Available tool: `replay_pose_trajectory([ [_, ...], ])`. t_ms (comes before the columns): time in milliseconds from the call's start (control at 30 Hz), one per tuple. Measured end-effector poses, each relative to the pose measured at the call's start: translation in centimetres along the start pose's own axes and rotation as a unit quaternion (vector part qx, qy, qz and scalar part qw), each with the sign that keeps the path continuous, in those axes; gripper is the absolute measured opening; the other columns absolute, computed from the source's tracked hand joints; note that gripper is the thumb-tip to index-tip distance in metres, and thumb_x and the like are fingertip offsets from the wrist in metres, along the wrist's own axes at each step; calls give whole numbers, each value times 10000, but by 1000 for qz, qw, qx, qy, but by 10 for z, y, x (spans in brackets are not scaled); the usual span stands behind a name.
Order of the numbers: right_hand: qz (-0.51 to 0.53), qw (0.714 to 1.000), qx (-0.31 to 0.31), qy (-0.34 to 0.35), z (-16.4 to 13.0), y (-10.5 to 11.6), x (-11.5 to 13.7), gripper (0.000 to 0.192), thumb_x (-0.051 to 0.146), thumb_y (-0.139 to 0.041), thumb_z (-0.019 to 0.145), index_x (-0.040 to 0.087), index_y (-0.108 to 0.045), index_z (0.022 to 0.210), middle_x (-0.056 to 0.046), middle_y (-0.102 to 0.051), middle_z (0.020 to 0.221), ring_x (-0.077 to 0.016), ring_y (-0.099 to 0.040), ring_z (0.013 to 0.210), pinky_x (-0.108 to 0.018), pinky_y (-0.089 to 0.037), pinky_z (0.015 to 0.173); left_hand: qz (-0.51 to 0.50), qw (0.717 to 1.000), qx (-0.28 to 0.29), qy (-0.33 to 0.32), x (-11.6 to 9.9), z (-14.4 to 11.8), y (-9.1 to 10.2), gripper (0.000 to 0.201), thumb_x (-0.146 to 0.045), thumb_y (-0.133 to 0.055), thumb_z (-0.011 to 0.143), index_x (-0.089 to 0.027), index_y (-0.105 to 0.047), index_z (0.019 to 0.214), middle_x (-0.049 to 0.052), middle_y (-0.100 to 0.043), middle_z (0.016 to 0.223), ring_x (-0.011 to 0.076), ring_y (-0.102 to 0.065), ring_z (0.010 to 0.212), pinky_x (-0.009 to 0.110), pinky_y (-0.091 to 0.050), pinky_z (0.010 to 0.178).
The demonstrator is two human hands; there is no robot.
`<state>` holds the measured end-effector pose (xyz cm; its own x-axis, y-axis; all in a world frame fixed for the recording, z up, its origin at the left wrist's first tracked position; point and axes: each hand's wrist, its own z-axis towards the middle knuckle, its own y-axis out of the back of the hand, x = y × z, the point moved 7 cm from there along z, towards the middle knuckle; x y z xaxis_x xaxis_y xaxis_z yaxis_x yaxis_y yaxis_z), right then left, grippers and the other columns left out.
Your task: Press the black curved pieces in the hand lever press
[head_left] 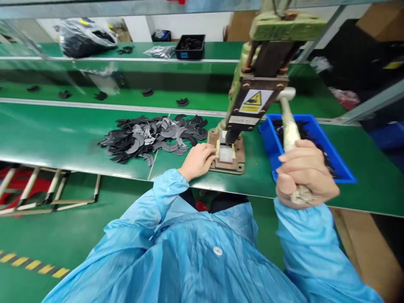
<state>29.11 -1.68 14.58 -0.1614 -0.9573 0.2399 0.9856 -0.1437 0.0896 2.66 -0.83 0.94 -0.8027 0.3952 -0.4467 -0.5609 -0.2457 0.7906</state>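
On the green surface (63, 139), a heap of flat dark curved pieces (154, 136) lies left of the left hand (197, 160), whose fingers seem to steady something unseen at the press base (227, 153), while the right hand (304, 172) clenches the lever (288, 126), apparently mid-pressing, before a blue bin (271, 143).

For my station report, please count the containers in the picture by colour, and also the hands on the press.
Blue bin, beside the press: 1
Black tray, far shelf: 1
Containers in total: 2
Hands at the press: 2, the left hand at its base, the right hand gripping the lever.
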Motion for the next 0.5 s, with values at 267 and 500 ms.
replay_pose_trajectory([
  [267,-2,998,-51,-29,-3,2,-13,591,583,-811,790,268,-475,420,14,-575,430,-204,-681,569,-596,-592,864,193,936,-173,238,73,-145,90,437,-488,-655,1036,-217,-699,1376,205,-662,1482,391,-589,1359,567,-445,1115],
  [500,-10,996,-93,-13,-3,4,-14,671,650,-811,756,245,-416,396,15,-530,380,-188,-671,527,-576,-593,804,199,940,-99,260,77,-186,83,458,-505,-631,1049,-194,-658,1383,222,-661,1506,426,-575,1390,605,-397,1136],
])
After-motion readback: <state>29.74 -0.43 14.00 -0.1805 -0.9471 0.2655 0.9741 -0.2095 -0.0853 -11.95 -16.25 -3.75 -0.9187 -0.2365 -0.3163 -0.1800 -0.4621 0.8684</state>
